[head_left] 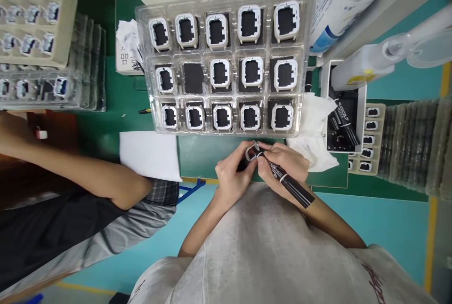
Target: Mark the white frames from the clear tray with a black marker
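From the head view, my left hand has a small pale frame pinched between thumb and fingers, close to the near edge of the green bench. My right hand is closed around a black marker like a pen, its thick end slanting back toward my wrist and its other end brought to the frame. My fingers cover the meeting point, so I can't tell whether the tip touches the rim or sits just beside it.

To do this well, I'd judge it best to grip the frame by its outer sides, firm enough that it can't turn but light enough not to bend the thin rim. Bracing my hands against each other should steady the tip, and short, light strokes would suit such a narrow surface. A slip could smear ink, so my fingertips should stay off any inked spot.

Just beyond my hands lies the clear tray with pale frames in its pockets; one middle-row pocket shows only a dark pad. Crumpled tissue lies near my right hand, handy for wiping.
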Demonstrator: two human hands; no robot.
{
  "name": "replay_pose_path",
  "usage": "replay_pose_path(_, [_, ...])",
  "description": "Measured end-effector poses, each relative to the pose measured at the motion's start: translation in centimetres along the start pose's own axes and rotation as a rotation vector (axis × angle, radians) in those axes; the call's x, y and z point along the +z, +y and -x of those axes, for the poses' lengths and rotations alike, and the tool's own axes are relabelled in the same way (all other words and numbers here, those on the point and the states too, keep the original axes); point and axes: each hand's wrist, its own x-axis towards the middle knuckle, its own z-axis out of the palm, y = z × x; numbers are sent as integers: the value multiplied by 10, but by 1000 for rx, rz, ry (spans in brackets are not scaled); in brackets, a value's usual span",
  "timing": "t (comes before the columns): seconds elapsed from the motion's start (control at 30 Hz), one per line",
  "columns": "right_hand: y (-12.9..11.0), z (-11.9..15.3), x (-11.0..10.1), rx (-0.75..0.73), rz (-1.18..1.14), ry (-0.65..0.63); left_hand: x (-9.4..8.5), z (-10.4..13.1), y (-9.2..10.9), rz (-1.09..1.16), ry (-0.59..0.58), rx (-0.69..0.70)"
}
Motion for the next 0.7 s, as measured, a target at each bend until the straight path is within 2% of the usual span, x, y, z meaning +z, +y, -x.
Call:
replay_pose_path(0.2, [0, 2, 2, 16, 20, 31, 0, 1, -2, 19, 18, -10])
replay_pose_path(0.43, [-1, 4, 0, 74, -2, 28, -2, -1, -4, 194, -38, -147])
replay_pose_path(0.7, [2, 2, 5, 10, 24, 41, -2, -3, -2, 218, -50, -149])
